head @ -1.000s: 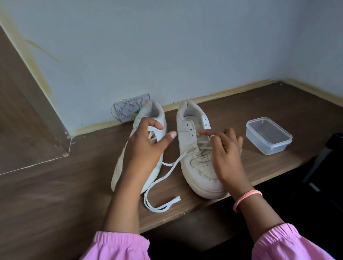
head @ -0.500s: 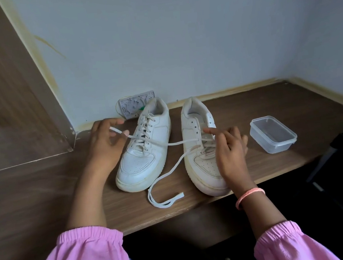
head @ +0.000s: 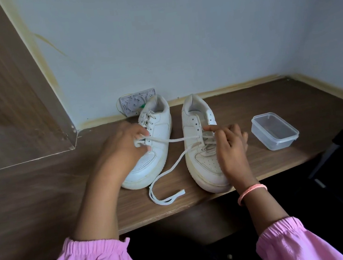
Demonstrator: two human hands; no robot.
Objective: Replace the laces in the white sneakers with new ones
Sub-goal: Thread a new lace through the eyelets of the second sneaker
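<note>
Two white sneakers stand side by side on the wooden shelf (head: 44, 188), toes toward me. The left sneaker (head: 149, 154) is fully laced. The right sneaker (head: 203, 154) has a white lace (head: 174, 140) threaded only through its lower eyelets. My left hand (head: 121, 149) pinches one end of that lace in front of the left sneaker, and the lace runs taut across to the right sneaker. The other lace end (head: 166, 197) lies looped on the shelf between the shoes. My right hand (head: 228, 144) rests on the right sneaker's tongue area with the index finger stretched out over the eyelets.
A clear plastic container (head: 274, 131) with no lid sits to the right of the sneakers. A white wall socket (head: 134, 102) is behind the left sneaker. A wooden side panel (head: 0, 96) rises at the left. The shelf's front edge runs just under the toes.
My left hand, which had drawn the lace far out to the left, has come back right to the left sneaker. The right hand has stayed on the right sneaker.
</note>
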